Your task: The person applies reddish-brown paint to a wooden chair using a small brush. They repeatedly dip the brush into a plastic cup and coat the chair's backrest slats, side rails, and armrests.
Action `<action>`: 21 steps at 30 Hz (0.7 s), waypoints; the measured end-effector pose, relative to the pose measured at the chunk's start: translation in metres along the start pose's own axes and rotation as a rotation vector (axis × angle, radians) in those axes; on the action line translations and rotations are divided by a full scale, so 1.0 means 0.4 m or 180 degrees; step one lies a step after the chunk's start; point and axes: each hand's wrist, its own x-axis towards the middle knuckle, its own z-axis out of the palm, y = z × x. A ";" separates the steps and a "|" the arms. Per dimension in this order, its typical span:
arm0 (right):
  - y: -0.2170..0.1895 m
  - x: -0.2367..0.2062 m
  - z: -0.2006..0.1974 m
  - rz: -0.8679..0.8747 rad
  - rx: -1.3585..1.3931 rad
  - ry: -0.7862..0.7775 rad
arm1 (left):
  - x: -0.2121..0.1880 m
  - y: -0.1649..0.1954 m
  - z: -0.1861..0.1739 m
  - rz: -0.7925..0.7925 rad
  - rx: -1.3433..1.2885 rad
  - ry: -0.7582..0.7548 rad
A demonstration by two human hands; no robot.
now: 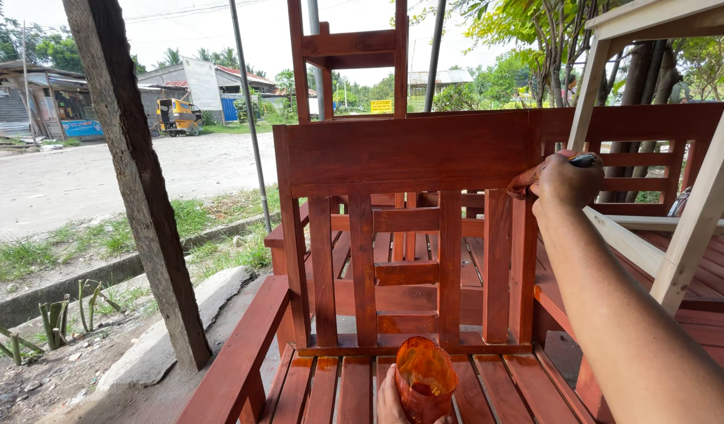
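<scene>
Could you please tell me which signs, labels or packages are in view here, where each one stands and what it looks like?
Yellow sign: far background centre, beyond the red-brown bench back; small rectangle, dark markings too small to read.
Blue banner: far left, low on the front of a roadside shed; wide rectangle, blue with pale markings.
No packages or screens show near the hands.

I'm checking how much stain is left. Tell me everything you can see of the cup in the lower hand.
The cup is clear plastic, smeared orange-red inside and out, with a little dark red liquid at the bottom. It tilts, mouth toward the camera, held from below by the left hand at the bottom edge of the view, just above the slatted seat. Nothing else touches it.
</scene>
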 end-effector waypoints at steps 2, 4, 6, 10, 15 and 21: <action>0.004 -0.006 -0.012 0.0005 -0.0109 0.0036 | 0.001 -0.006 -0.005 0.0008 -0.0050 -0.0034; 0.026 -0.019 -0.036 0.0053 0.0327 0.0011 | -0.007 -0.005 -0.007 -0.0118 -0.0089 -0.0050; 0.064 -0.032 -0.081 0.0057 0.0763 0.0044 | -0.016 0.006 -0.016 -0.0268 0.0034 -0.0203; 0.178 -0.076 -0.154 0.0089 0.1110 0.0361 | -0.029 0.050 -0.026 -0.0555 -0.0168 -0.0177; 0.337 -0.151 -0.248 0.0250 0.1326 0.0461 | -0.036 0.097 -0.037 -0.0911 -0.0161 -0.0132; 0.455 -0.250 -0.361 0.0130 0.0628 0.0289 | -0.047 0.129 -0.063 -0.0896 -0.0249 -0.0177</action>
